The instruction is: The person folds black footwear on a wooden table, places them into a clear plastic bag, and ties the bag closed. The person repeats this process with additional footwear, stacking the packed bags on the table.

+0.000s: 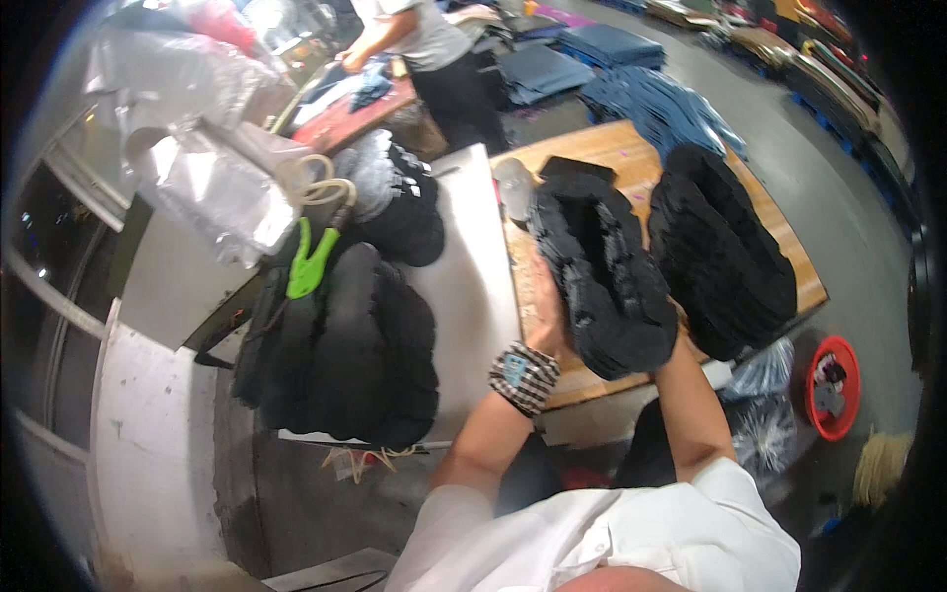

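Observation:
Between my two hands is a thick stack of black U-shaped cut pieces (621, 340), which look like fabric; its rounded end faces me. My left hand (546, 308), with a checkered cuff at the wrist, grips the stack's left side, partly hidden by it. On the right side my right hand (679, 340) clasps the same stack, its fingers mostly behind the pieces. A second black U-shaped stack (725, 257) lies on the wooden board (562, 395) just to the right. Beyond the held stack sit a dark block (577, 170) and a whitish translucent container (513, 187).
On the white tabletop (473, 286) at left stand more black stacks (355, 345). A green air-gun-like tool (311, 261) with a coiled hose hangs above them. Clear plastic sheeting (197, 187) is at far left. A red basin (832, 388) stands at right. Another person (434, 49) works beyond.

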A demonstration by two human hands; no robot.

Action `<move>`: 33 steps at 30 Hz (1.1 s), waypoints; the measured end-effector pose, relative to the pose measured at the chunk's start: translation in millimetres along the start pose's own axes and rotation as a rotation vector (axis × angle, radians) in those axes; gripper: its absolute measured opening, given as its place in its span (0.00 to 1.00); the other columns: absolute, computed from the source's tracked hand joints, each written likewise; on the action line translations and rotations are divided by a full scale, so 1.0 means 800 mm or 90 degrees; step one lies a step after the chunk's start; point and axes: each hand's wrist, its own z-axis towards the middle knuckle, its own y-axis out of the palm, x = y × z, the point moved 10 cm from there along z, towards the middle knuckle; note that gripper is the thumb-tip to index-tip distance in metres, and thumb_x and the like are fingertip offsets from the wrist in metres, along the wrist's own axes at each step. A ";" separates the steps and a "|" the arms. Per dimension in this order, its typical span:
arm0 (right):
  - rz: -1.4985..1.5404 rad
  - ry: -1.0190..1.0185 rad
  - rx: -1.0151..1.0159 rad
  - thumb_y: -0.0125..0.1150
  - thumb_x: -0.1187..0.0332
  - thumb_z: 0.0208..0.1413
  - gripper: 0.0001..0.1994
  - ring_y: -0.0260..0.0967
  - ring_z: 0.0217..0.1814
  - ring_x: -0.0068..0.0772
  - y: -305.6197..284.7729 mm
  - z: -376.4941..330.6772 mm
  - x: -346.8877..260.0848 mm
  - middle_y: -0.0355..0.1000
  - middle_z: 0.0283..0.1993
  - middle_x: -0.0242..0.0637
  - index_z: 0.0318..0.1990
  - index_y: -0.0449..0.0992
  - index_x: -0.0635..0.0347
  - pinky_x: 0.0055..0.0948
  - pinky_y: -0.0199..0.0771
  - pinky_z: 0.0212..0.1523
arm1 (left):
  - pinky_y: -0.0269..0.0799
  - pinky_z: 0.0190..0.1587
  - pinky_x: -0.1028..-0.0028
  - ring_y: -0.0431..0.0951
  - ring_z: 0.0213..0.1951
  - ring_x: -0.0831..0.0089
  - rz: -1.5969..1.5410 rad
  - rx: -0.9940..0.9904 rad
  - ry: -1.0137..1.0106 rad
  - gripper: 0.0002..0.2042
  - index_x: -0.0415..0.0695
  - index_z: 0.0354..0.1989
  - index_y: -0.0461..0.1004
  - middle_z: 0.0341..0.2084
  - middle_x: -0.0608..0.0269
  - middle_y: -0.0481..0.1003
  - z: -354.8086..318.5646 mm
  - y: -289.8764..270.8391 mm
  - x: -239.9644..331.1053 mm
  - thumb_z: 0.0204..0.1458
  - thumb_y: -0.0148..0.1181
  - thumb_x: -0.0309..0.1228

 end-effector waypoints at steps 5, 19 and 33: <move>-0.040 -0.006 -0.002 0.48 0.61 0.64 0.15 0.73 0.40 0.29 -0.019 0.000 0.000 0.73 0.40 0.36 0.51 0.72 0.59 0.27 0.75 0.40 | 0.58 0.64 0.64 0.60 0.63 0.58 -0.104 -0.129 -0.045 0.34 0.45 0.69 0.46 0.65 0.53 0.54 -0.012 0.032 0.006 0.62 0.29 0.57; -0.139 -0.014 0.042 0.47 0.60 0.63 0.17 0.69 0.44 0.29 -0.040 -0.031 0.017 0.70 0.43 0.35 0.53 0.69 0.60 0.26 0.70 0.43 | 0.58 0.64 0.66 0.62 0.61 0.61 -0.277 -0.224 -0.087 0.32 0.43 0.68 0.49 0.62 0.52 0.58 0.031 0.011 -0.080 0.64 0.28 0.54; -0.156 -0.010 0.055 0.45 0.51 0.61 0.25 0.65 0.51 0.33 -0.027 -0.025 0.017 0.66 0.51 0.37 0.58 0.64 0.59 0.30 0.65 0.51 | 0.67 0.59 0.61 0.68 0.56 0.57 -0.276 -0.214 -0.098 0.34 0.41 0.64 0.56 0.57 0.47 0.64 0.039 0.012 -0.088 0.61 0.32 0.58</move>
